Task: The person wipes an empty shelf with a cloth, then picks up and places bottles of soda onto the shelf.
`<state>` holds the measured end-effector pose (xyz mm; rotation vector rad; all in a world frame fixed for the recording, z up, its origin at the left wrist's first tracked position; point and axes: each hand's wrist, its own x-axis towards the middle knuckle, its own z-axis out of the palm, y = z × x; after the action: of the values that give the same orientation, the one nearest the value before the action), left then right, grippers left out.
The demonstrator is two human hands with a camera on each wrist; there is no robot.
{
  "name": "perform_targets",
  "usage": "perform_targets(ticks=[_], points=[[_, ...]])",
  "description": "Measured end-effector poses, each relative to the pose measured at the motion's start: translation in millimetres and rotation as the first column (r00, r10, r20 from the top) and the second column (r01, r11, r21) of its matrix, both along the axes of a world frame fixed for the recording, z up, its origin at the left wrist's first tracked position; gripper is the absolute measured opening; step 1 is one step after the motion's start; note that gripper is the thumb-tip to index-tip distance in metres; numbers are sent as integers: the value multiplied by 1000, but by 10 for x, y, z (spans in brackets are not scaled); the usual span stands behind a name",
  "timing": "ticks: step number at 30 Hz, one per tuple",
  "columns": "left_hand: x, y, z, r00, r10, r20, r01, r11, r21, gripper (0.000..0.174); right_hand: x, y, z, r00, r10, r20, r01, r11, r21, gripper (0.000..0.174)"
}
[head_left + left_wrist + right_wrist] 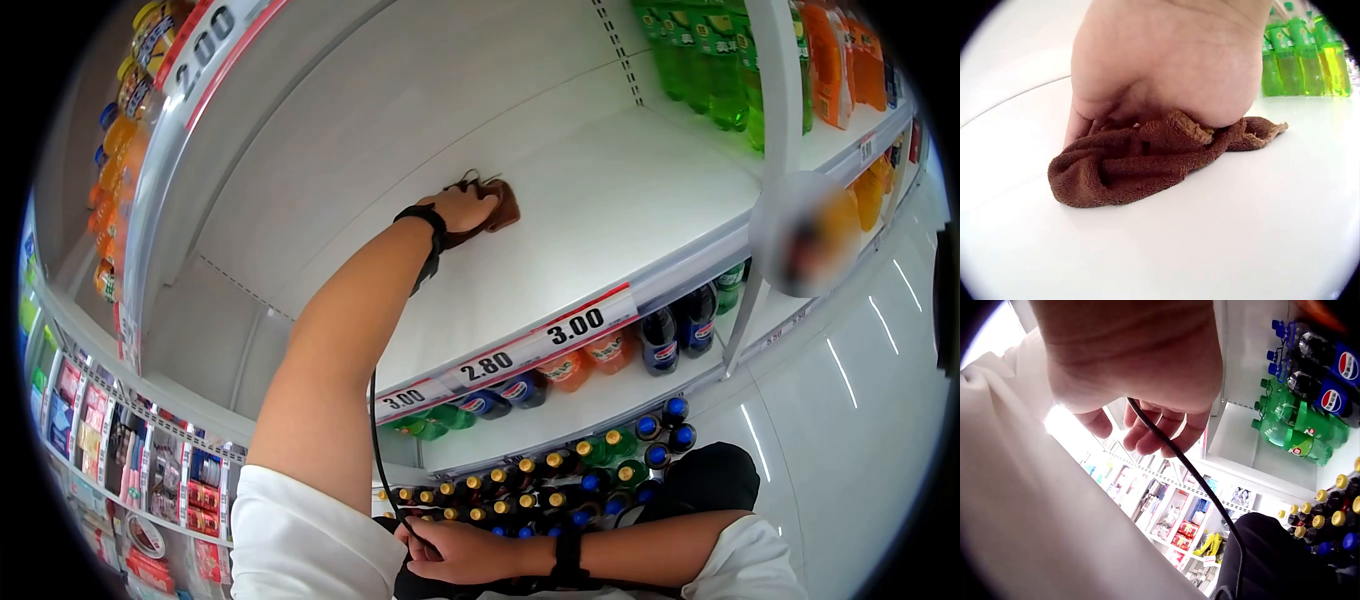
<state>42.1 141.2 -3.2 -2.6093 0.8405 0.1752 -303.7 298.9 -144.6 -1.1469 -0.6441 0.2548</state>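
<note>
A brown cloth [503, 208] lies bunched on the white shelf [610, 190], and my left hand [464, 212] grips it and presses it down near the back panel. In the left wrist view the palm of this hand [1166, 62] covers part of the cloth [1122, 172], whose folds spread out on both sides; most fingertips are hidden. Down by my lap, my right hand [462, 552] has its fingers curled round a thin black cable [376, 440]. The right wrist view shows the cable [1200, 478] running out from under this hand [1138, 369].
Green bottles [715, 60] stand at the shelf's far right, beside a white upright [778, 100]. Price labels [487, 364] line the front edge. Below are cola and orange soda bottles [565, 369] and several dark bottles with yellow caps. Orange drinks [120, 135] stand at the left.
</note>
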Motion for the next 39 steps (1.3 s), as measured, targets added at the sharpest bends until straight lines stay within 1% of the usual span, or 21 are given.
perform_targets(ticks=[6,8,9,10,12,13,15,18,19,22,24,25,27,29,31,32,33,35,36,38,39], points=[[396,746,-112,993,117,18,-117,993,-26,75,-9,-31,81,991,131,17,-127,981,-148,27],[563,1012,-182,995,95,30,-94,995,-43,64,-8,13,35,990,139,18,-135,981,-141,26],[221,1075,26,997,-70,27,67,992,108,47,-1,9,43,986,169,-1,-167,977,-134,27],[185,1156,67,998,-53,26,50,994,100,47,-1,-3,51,983,185,-5,-184,973,-141,27],[192,1366,64,998,-24,66,12,985,173,32,-10,-1,55,984,176,-26,-178,973,-148,27],[309,1510,7,998,-4,59,-6,986,165,32,-11,21,38,984,176,-30,-179,971,-159,28],[556,1813,-77,987,-134,91,112,970,215,33,-9,43,22,980,189,-54,-195,970,-145,29],[702,2168,-100,993,-80,89,64,984,168,32,25,63,-24,972,214,-95,-225,967,-118,31],[726,2261,-105,991,-83,106,56,972,229,32,33,76,-19,966,223,-132,-238,964,-116,32],[701,2446,-46,997,19,70,-37,964,263,34,77,81,-24,948,254,-191,-279,954,-114,34],[695,2610,-18,995,80,55,-90,971,221,34,98,93,-40,943,239,-232,-269,957,-107,34],[777,2727,-58,990,131,61,-139,975,173,35,92,123,-65,956,207,-207,-232,967,-102,36],[994,2961,-168,979,191,69,-198,974,112,35,118,121,-99,963,193,-191,-215,971,-101,37],[1352,3287,-375,959,248,138,-254,967,24,36,148,126,-141,969,176,-172,-195,976,-96,39],[1910,3722,-677,934,317,167,-318,948,-21,35,170,144,-199,969,154,-193,-174,981,-91,44],[2058,3867,-755,906,375,195,-369,927,-65,35,187,137,-197,968,160,-194,-181,979,-94,44],[2037,3928,-727,904,382,193,-376,924,-67,35,198,130,-184,959,173,-224,-198,975,-97,47],[2014,4011,-654,873,459,166,-460,887,-36,47,221,127,-179,949,188,-254,-219,971,-101,51],[1836,3949,-519,872,462,163,-463,886,-37,47,222,131,-190,949,188,-254,-216,973,-86,55],[1380,3752,-231,767,639,61,-624,765,-160,83,218,145,-231,948,187,-257,-212,975,-71,59],[1451,3801,-277,753,654,78,-635,752,-180,84,215,157,-258,944,194,-268,-214,976,-48,63]])
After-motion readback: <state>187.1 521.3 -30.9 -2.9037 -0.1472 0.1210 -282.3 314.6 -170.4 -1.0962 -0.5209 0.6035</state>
